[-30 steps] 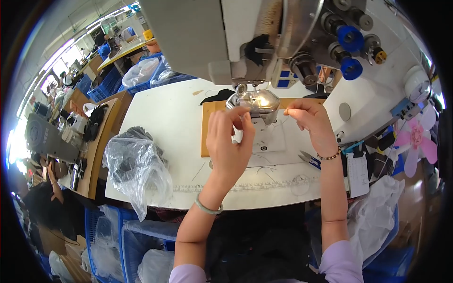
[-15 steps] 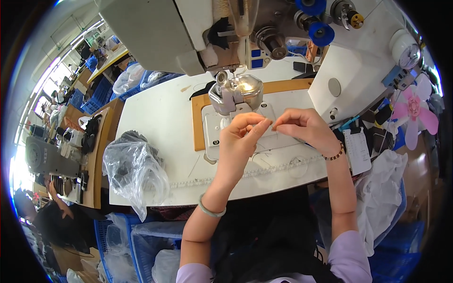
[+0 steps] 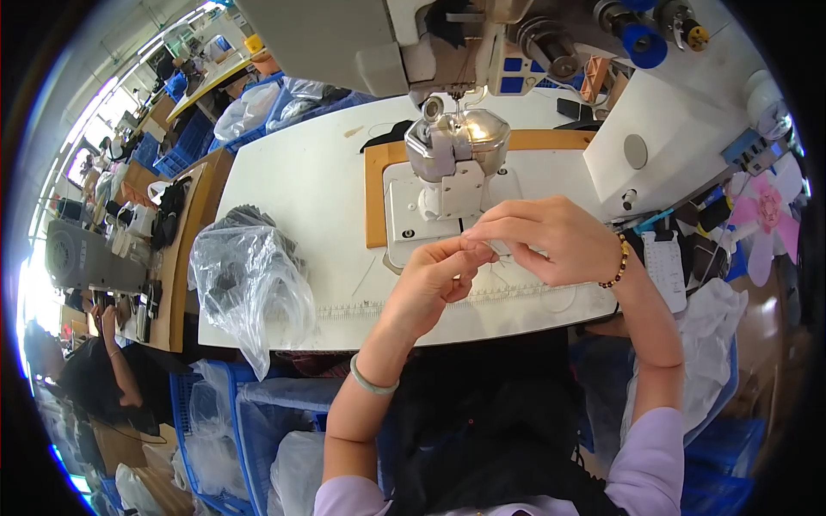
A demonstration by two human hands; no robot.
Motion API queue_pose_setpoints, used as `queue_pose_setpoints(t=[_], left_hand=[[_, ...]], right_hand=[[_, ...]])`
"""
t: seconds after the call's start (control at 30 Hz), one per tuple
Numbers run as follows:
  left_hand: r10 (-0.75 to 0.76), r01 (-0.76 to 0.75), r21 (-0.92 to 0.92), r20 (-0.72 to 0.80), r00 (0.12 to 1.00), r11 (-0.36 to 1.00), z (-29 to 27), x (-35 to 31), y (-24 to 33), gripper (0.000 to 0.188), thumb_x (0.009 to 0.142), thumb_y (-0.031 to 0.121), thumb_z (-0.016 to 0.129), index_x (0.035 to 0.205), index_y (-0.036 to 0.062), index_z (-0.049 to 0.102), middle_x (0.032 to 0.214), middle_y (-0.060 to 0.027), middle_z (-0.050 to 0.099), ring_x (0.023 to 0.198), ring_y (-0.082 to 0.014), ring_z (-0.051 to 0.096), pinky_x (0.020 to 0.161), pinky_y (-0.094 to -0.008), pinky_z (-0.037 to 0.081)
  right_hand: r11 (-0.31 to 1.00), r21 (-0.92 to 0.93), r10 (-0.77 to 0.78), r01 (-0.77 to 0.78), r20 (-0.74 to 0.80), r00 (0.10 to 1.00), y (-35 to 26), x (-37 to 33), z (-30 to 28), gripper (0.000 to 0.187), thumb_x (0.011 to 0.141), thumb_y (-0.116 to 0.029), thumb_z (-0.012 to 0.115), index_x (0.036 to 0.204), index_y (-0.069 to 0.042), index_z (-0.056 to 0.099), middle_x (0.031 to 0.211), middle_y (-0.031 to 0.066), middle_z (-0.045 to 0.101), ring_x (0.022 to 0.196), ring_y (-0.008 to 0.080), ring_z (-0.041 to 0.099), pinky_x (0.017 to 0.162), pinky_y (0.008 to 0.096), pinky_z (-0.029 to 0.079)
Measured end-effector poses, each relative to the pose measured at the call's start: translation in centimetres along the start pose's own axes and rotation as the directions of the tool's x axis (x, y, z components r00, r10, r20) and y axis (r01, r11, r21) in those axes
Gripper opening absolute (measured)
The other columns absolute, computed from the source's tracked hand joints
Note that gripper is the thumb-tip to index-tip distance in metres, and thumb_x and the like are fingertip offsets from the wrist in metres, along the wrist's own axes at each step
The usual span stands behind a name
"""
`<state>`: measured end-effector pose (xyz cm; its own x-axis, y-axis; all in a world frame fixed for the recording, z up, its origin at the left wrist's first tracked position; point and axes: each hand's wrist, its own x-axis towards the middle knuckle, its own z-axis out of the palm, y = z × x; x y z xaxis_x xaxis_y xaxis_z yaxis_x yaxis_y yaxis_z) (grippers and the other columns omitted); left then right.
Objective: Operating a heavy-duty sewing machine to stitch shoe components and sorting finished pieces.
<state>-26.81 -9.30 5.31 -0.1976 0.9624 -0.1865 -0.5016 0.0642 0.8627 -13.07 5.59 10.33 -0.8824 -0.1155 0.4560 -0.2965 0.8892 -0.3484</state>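
Note:
My left hand (image 3: 430, 282) is closed in a pinch, thumb against forefinger, over the front part of the white sewing table (image 3: 335, 271). My right hand (image 3: 557, 239) meets it from the right, its thumb and fingertips drawn together at the left fingertips. A thin, pale strand seems to show by the fingers, but what they pinch is too small to name. Just beyond both hands stands the metal foot and needle area (image 3: 460, 155) of a sewing machine (image 3: 331, 43), its lamp lit. A ruler strip (image 3: 387, 303) runs along the table below my hands.
A clear plastic bag with dark grey pieces (image 3: 249, 271) lies at the table's left. Blue crates (image 3: 211, 430) with plastic bags stand below the front edge. To the right are a pink fan (image 3: 766, 211) and a white pad (image 3: 664, 262). Another person (image 3: 103, 378) sits far left.
My hands have come together, the right fingers now reaching over the left fingertips. Both sit slightly lower and nearer the table front. The whole view has shifted a little.

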Motion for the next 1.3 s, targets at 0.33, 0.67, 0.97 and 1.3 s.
queue_pose_setpoints(t=[0.33, 0.67, 0.97, 1.3], left_hand=[[-0.061, 0.062, -0.055, 0.018, 0.998, 0.997, -0.7, -0.4, 0.1, 0.02, 0.087, 0.013, 0.058, 0.094, -0.0048, 0.063, 0.063, 0.0043, 0.043, 0.05, -0.0022, 0.029, 0.045, -0.0192, 0.022], [-0.041, 0.042, -0.045, 0.036, 0.999, 0.998, -0.9, -0.6, 0.5, 0.018, 0.087, 0.013, 0.058, 0.092, -0.0041, 0.064, 0.063, 0.0038, 0.042, 0.051, -0.0027, 0.03, 0.044, -0.0193, 0.021], [0.017, -0.013, 0.09, -0.04, 0.999, 0.996, -0.1, -0.5, 1.0, 0.015, 0.086, 0.012, 0.061, 0.088, -0.0021, 0.065, 0.064, 0.0039, 0.046, 0.051, -0.0025, 0.03, 0.045, -0.0191, 0.02], [0.793, -0.503, 0.851, 0.407, 0.453, -0.149, 1.2, 0.1, 2.6, 0.023, 0.086, -0.002, 0.056, 0.105, 0.0063, 0.068, 0.115, -0.0062, 0.062, 0.088, -0.0175, 0.058, 0.075, -0.0285, 0.049]], right_hand=[[0.997, -0.003, -0.079, 0.079, -0.12, 0.99, 1.2, -0.8, 1.3, 0.015, 0.083, -0.014, 0.065, 0.096, -0.009, 0.062, 0.09, 0.0021, 0.061, 0.071, 0.0202, 0.061, 0.061, 0.0297, 0.05], [0.997, -0.062, -0.061, 0.051, -0.165, 0.984, 1.2, -0.8, 1.0, 0.009, 0.079, -0.014, 0.069, 0.086, -0.011, 0.066, 0.076, 0.0013, 0.056, 0.064, 0.0186, 0.056, 0.056, 0.03, 0.046], [0.999, -0.023, -0.036, 0.032, -0.223, 0.974, 1.3, -1.2, 1.3, 0.009, 0.077, -0.013, 0.07, 0.085, -0.011, 0.067, 0.074, 0.0013, 0.055, 0.062, 0.0181, 0.055, 0.054, 0.0297, 0.044], [0.946, 0.323, 0.123, -0.029, -0.274, 0.954, 0.5, -2.6, 1.8, 0.012, 0.077, -0.004, 0.07, 0.089, -0.007, 0.067, 0.081, 0.0032, 0.061, 0.072, 0.0169, 0.061, 0.064, 0.027, 0.049]])
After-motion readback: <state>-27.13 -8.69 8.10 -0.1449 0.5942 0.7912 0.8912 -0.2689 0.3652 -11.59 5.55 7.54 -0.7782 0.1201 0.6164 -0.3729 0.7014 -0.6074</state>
